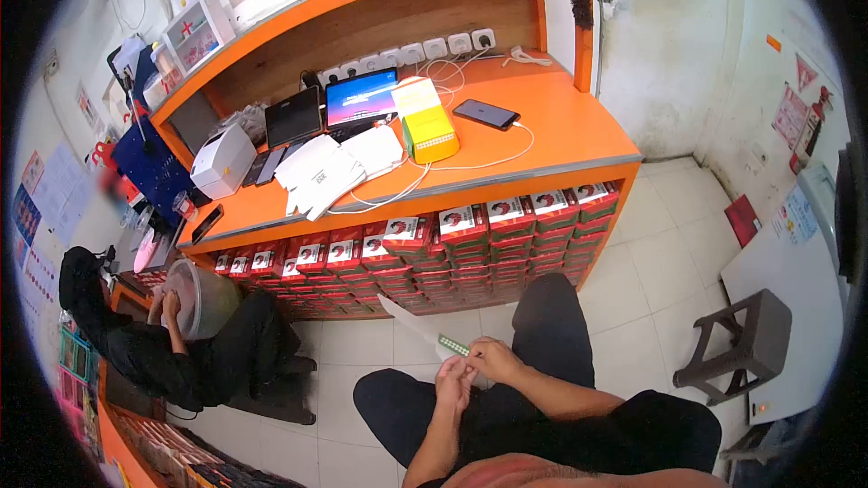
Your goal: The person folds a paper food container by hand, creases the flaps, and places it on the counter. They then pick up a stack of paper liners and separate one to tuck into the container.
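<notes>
Close together above my lap, my left hand [453,383] and my right hand [494,360] are both closed. From between the fingers sticks out a small green strip [453,345] with rows of pale dots. My right hand pinches its near end. A thin white sheet [409,318] runs out past the strip, away from me. My left hand's curled fingers touch the same bundle; how much of it each hand carries is partly hidden.
An orange counter [579,131] stands ahead, with stacked red boxes [463,220] beneath. On it lie white papers [321,176], a yellow box [429,134], a phone [486,114] and a tablet [362,95]. A person [194,352] sits left by a clear tub [206,298]; a stool [741,343] stands right.
</notes>
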The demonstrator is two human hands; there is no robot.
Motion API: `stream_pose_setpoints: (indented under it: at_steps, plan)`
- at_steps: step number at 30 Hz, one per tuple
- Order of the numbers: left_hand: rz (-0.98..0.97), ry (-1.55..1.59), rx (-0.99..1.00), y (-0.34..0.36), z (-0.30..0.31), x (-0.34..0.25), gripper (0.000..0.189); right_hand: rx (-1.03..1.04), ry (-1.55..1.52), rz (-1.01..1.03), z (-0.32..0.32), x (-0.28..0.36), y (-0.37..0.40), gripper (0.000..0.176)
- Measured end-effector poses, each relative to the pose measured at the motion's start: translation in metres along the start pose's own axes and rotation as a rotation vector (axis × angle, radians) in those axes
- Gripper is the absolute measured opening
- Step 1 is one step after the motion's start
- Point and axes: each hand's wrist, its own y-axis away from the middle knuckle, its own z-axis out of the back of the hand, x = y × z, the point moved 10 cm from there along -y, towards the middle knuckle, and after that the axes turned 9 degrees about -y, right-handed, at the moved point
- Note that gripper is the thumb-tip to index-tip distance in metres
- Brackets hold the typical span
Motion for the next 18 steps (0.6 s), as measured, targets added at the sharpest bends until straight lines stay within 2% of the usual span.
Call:
stream_pose_setpoints:
  at_steps: [2,8,14,18]
  plan:
    - [0.014,-0.034,-0.022,0.000,0.002,-0.002,0.020,-0.033,-0.051,0.081,0.001,0.008,0.001,0.017]
    - [0.075,-0.067,-0.008,0.000,-0.017,0.000,0.021,-0.027,0.074,-0.133,0.013,-0.003,0.000,0.013]
    - [0.110,-0.065,0.124,-0.010,-0.036,0.016,0.012,-0.061,0.208,-0.084,0.027,-0.003,0.005,0.016]
    - [0.149,-0.279,0.098,-0.005,-0.045,0.016,0.007,-0.022,0.246,-0.139,0.029,-0.013,0.010,0.017]
